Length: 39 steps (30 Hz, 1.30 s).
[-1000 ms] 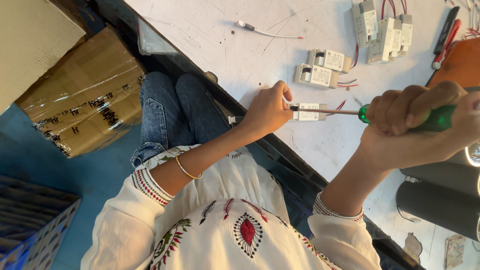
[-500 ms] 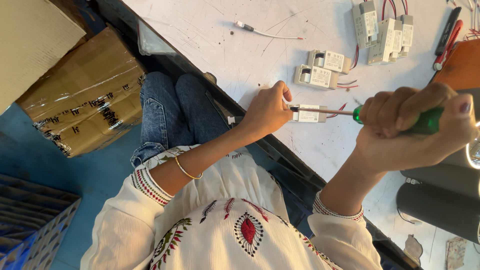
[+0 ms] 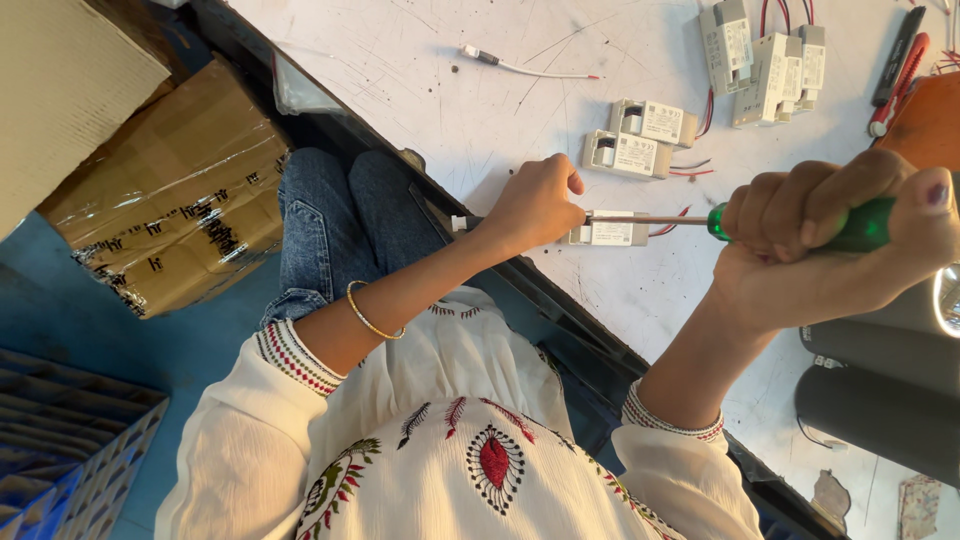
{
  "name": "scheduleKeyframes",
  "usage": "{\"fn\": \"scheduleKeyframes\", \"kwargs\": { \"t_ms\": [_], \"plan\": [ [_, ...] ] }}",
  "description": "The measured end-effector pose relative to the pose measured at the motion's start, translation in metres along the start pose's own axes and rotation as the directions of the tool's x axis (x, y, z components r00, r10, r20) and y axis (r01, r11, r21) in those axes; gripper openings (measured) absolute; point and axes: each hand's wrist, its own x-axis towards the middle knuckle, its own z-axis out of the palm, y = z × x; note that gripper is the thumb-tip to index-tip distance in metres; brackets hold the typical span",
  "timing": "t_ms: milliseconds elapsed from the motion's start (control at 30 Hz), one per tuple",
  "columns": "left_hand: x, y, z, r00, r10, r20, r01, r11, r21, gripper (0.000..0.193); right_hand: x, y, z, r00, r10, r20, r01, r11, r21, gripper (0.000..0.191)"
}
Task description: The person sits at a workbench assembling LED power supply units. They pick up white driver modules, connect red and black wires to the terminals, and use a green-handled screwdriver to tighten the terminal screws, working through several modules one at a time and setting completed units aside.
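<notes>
My left hand (image 3: 535, 205), with a gold bangle on its wrist, is closed around one end of a small white rectangular module (image 3: 612, 233) and holds it at the near edge of the white table (image 3: 450, 90). My right hand (image 3: 800, 260) is fisted around the green handle of a screwdriver (image 3: 872, 226). The metal shaft runs left, and its tip meets the module right beside my left fingers. Thin red wires trail from the module's far end.
Two similar white modules (image 3: 640, 140) lie just beyond, and several more with red wires (image 3: 765, 55) are farther back. A loose white wire (image 3: 530, 68), a red and black tool (image 3: 895, 70), dark cylinders (image 3: 880, 400), cardboard boxes (image 3: 170, 210) and a blue crate (image 3: 70, 450) surround me.
My right hand has shifted its grip slightly on the screwdriver handle. My left hand and the module have stayed in place.
</notes>
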Motion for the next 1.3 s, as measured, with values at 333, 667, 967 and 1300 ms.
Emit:
{"fn": "scheduleKeyframes", "kwargs": {
  "t_ms": [333,667,967,1300],
  "plan": [
    [-0.001,-0.003,0.015,0.999,0.043,-0.009,-0.043,0.999,0.005,0.025,-0.002,0.004,0.005,1.0,-0.021,-0.001,0.021,0.998,0.064,0.06],
    [-0.014,-0.019,0.019,0.987,0.148,-0.067,-0.144,0.988,0.057,0.012,-0.01,0.012,-0.077,0.996,0.007,-0.089,0.038,0.869,0.494,0.057],
    [-0.005,-0.015,0.016,0.991,0.13,-0.043,-0.118,0.969,0.215,0.015,-0.028,0.04,-0.036,0.867,0.476,0.147,-0.091,0.44,-0.894,0.034],
    [0.01,-0.015,0.003,0.994,0.094,0.053,-0.101,0.983,0.154,0.024,-0.047,0.07,-0.006,0.856,0.487,0.175,-0.017,0.364,-0.931,0.052]
  ]
}}
